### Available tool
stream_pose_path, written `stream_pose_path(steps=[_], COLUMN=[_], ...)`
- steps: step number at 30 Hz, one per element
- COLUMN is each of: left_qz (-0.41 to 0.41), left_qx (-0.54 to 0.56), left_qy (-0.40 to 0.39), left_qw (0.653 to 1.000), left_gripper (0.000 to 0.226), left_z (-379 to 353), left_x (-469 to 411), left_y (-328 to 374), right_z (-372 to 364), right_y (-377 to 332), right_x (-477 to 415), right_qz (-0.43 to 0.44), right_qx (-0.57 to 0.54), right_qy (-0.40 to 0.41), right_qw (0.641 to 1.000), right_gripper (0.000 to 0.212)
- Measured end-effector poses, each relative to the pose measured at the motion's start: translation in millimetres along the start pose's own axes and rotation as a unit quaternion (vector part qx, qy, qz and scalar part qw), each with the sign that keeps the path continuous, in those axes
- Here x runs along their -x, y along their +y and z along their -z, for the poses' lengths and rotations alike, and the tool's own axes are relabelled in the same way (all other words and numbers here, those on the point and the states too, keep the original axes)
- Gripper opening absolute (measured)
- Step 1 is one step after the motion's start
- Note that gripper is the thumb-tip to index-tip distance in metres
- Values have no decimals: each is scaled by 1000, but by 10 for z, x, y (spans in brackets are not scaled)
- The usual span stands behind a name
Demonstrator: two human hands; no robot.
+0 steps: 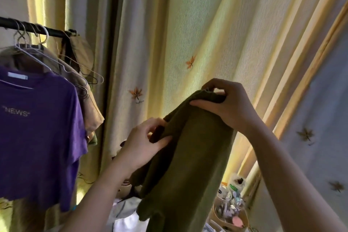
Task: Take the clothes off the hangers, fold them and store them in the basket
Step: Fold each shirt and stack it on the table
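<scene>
Lower centre of frame | left hand point(145, 143) and right hand point(224, 103) each pinching green garment point(190, 156) | held aloft, likely to align edges for folding

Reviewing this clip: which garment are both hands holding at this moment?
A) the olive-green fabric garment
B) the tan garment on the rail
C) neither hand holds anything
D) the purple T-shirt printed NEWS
A: the left hand and the right hand each have a grip on the top edge of the olive-green fabric garment, while the purple NEWS T-shirt hangs untouched from the black clothes rail.
</scene>
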State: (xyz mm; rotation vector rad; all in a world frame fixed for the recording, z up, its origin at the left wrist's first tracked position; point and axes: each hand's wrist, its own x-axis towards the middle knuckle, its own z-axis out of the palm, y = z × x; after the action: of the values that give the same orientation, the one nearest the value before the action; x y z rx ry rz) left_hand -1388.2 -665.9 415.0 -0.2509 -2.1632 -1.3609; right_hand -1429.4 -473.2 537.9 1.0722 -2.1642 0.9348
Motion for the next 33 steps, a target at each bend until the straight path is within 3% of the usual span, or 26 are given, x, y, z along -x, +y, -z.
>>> stream_pose_path(steps=[3, 9, 12, 16, 18, 21, 25, 27, 29, 33], left_qz=[19, 41, 69, 68, 56, 53, 28, 35, 76, 136], left_qx=[-15, 4, 49, 64, 47, 49, 12, 0, -18, 1], left_qy=[-83, -167, -92, 22, 57, 79, 83, 27, -77, -245], left_qw=[996, 985, 992, 995, 996, 994, 996, 999, 994, 960], left_gripper=[39, 11, 9, 25, 20, 16, 27, 33, 44, 48], left_z=[-118, -267, -172, 65, 167, 312, 408, 430, 460, 587], left_x=[96, 160, 131, 42, -34, -147, -281, -328, -351, -388], left_y=[-183, -500, -480, -418, -370, -291, -193, -137, -114, -97], right_z=[156, 402, 530, 640, 672, 710, 733, 756, 764, 742], right_y=[52, 206, 308, 465, 540, 619, 691, 713, 713, 720], right_x=[23, 68, 103, 136, 139, 135, 111, 101, 118, 179], right_qz=[2, 21, 4, -12, -25, -41, -44, -44, -37, -42], right_qx=[-12, -13, -24, -11, 10, 11, 11, 2, -17, -51], right_qy=[12, 35, 25, 27, 26, 26, 31, 33, 22, 7], right_qw=[1000, 999, 999, 1000, 999, 999, 998, 998, 999, 998], right_gripper=[33, 30, 31, 35, 36, 32, 20, 21, 28, 34])
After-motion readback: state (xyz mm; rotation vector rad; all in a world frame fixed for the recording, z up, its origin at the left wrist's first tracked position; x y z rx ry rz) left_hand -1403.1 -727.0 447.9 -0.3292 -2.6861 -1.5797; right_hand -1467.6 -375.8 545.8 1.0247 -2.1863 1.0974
